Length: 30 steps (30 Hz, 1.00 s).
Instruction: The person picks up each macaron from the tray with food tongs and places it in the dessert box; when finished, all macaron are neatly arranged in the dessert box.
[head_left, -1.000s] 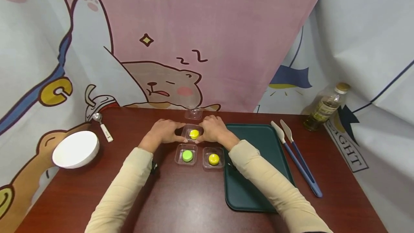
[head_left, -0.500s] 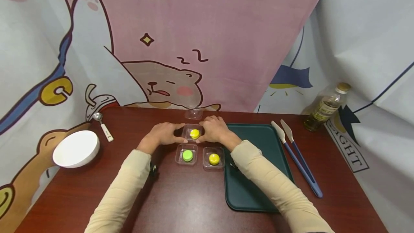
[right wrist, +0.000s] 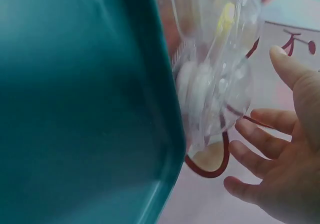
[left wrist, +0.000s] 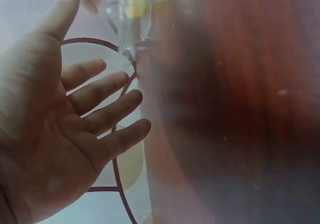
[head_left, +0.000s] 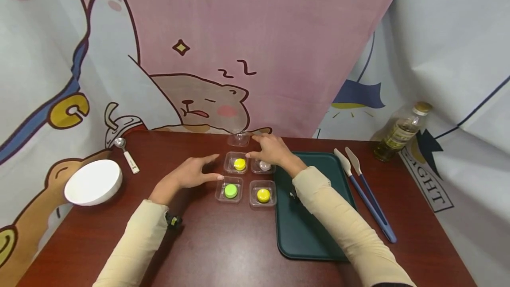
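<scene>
Several small clear plastic boxes sit close together mid-table in the head view, each with a macaron. A yellow macaron [head_left: 240, 164] is back left, a green macaron [head_left: 231, 191] front left, another yellow macaron [head_left: 263, 195] front right. My left hand [head_left: 185, 175], fingers extended and holding nothing, is left of them, its thumb tip near the green macaron's box [head_left: 220, 197]. Over the back-right box [head_left: 259, 170] hovers my right hand [head_left: 276, 152], fingers spread and holding nothing, partly covering it. A white macaron [right wrist: 195, 86] shows in that box in the right wrist view.
A dark green tray [head_left: 295, 238] adjoins the boxes on the right, with tongs [head_left: 368, 196] beyond it. An oil bottle [head_left: 400, 134] stands back right. Another clear container [head_left: 238, 140] is by the back wall. At left are a white bowl [head_left: 93, 183] and a scoop [head_left: 128, 157].
Both hands have left the back-left box with the yellow macaron. The left hand has drawn back to the left; the right has shifted right, uncovering part of the back-right box.
</scene>
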{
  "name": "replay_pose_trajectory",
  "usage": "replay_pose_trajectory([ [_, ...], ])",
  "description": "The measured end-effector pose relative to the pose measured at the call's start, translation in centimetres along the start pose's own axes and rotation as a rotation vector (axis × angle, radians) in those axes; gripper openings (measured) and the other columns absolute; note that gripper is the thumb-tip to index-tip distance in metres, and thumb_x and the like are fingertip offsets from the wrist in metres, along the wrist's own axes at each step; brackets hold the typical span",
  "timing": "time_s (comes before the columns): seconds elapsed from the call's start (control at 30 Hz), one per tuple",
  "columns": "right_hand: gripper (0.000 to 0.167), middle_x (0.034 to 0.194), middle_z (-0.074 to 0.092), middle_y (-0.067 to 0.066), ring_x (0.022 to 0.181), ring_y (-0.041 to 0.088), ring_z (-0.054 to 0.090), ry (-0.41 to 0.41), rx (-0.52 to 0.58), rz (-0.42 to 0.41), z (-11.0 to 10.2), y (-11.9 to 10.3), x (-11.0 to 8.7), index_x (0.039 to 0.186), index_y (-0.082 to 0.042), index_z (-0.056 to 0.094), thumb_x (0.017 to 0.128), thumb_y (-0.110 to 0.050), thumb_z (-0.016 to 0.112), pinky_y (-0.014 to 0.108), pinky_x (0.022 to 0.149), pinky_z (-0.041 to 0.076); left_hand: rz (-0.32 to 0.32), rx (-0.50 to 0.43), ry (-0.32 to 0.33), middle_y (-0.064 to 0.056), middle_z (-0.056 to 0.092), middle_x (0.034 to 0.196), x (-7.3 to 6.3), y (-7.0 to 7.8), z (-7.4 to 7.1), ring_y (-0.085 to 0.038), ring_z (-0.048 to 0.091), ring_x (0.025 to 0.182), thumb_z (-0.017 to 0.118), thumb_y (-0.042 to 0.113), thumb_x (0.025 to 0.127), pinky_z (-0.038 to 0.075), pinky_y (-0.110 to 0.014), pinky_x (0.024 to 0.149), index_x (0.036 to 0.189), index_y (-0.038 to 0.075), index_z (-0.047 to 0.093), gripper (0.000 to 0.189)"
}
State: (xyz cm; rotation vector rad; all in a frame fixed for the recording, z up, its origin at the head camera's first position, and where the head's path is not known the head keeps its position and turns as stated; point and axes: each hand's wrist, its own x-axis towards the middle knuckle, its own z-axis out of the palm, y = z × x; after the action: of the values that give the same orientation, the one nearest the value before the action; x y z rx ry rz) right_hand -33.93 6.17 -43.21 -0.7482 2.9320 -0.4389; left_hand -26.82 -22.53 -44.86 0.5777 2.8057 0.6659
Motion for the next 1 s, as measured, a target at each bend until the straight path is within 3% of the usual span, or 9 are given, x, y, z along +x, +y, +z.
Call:
replay_pose_trajectory([
  [0.17, 0.076, 0.15, 0.056, 0.009, 0.138, 0.033, 0.05, -0.025, 0.077, 0.0, 0.1, 0.5, 2.0, 0.152, -0.014, 0.049, 0.09, -0.051, 0.073, 0.053, 0.113, 0.044, 0.013, -0.025, 0.01, -0.015, 0.056, 0.149, -2.0, 0.1, 0.6, -0.033, 0.054, 0.137, 0.077, 0.063, 0.079, 0.046, -0.053, 0.111, 0.154, 0.013, 0.045, 0.096],
  [0.3, 0.076, 0.147, 0.057, 0.008, 0.136, 0.032, 0.051, -0.071, 0.126, 0.039, 0.4, 0.7, 3.6, 0.151, -0.015, 0.049, 0.088, -0.048, 0.076, 0.051, 0.115, 0.042, 0.021, -0.054, 0.011, -0.013, 0.057, 0.148, -2.6, 0.4, 1.3, -0.031, 0.054, 0.137, 0.083, 0.059, 0.075, 0.046, -0.051, 0.111, 0.152, 0.015, 0.048, 0.095],
  [0.53, 0.085, 0.151, 0.054, 0.006, 0.142, 0.032, 0.045, -0.127, 0.149, 0.133, 1.0, 1.3, 5.5, 0.153, -0.017, 0.045, 0.083, -0.052, 0.08, 0.051, 0.119, 0.037, 0.058, -0.071, -0.002, -0.009, 0.056, 0.15, -2.9, 1.3, 2.2, -0.027, 0.054, 0.137, 0.085, 0.058, 0.073, 0.047, -0.05, 0.11, 0.152, 0.018, 0.048, 0.096],
  [1.0, 0.082, 0.146, 0.058, 0.008, 0.135, 0.033, 0.052, -0.131, 0.064, 0.154, 1.3, 0.8, 6.8, 0.147, -0.016, 0.052, 0.081, -0.055, 0.08, 0.053, 0.114, 0.041, 0.1, -0.049, 0.019, -0.003, 0.059, 0.147, -2.8, 1.4, 2.4, -0.024, 0.055, 0.137, 0.088, 0.051, 0.073, 0.046, -0.047, 0.112, 0.147, 0.018, 0.055, 0.087],
])
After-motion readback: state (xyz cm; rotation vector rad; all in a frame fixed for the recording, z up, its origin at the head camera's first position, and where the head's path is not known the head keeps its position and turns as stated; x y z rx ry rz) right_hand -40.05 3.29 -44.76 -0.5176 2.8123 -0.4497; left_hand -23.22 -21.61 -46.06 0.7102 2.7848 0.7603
